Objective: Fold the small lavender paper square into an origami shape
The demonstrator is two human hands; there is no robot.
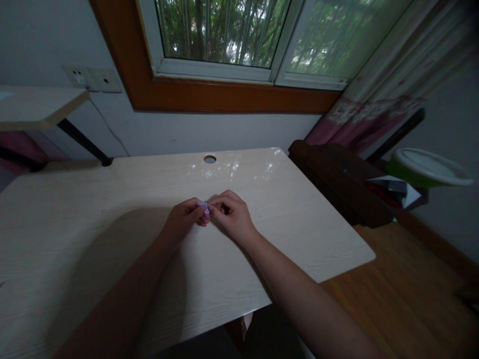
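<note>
My left hand (186,216) and my right hand (231,214) meet over the middle of a pale wooden desk (93,224). Both pinch a small light-purple piece (204,207) between their fingertips. It looks like folded paper, but most of it is hidden by my fingers. The fingers of both hands are curled and pressed together around it, just above the desk top.
A round cable hole (210,159) sits near the desk's far edge. A dark wooden chair (337,179) stands at the right, with a green and white bowl (426,169) beyond it. A shelf (33,107) juts out at the upper left under a window (224,35).
</note>
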